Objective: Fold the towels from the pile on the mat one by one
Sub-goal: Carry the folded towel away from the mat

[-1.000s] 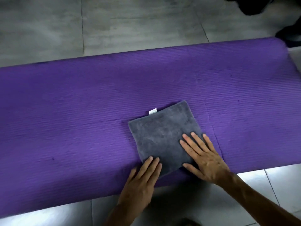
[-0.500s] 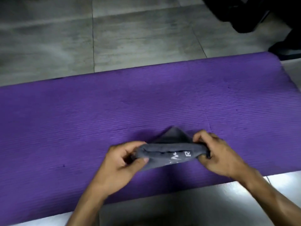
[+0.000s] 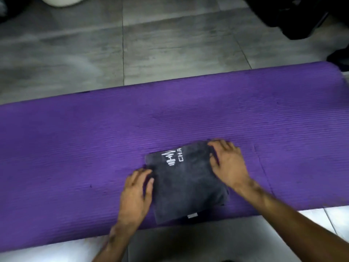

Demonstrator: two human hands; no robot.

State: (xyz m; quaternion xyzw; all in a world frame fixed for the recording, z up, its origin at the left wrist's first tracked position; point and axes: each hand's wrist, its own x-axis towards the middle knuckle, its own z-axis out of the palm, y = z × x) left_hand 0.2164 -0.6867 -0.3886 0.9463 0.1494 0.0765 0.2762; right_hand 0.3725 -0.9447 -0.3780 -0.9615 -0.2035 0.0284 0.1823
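Flattening a folded dark grey microfibre towel [image 3: 186,183] on the ribbed purple foam mat [image 3: 75,148]; left hand [image 3: 137,193] and right hand [image 3: 229,164] spread, pressing its edges; next, probably setting aside

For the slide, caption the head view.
Both hands, left hand and right hand, flatten a folded grey logo towel on a purple mat.

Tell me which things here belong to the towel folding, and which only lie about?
Job: grey towel, purple mat, left hand, right hand.
Lying about: white object and dark items on the tiled floor.
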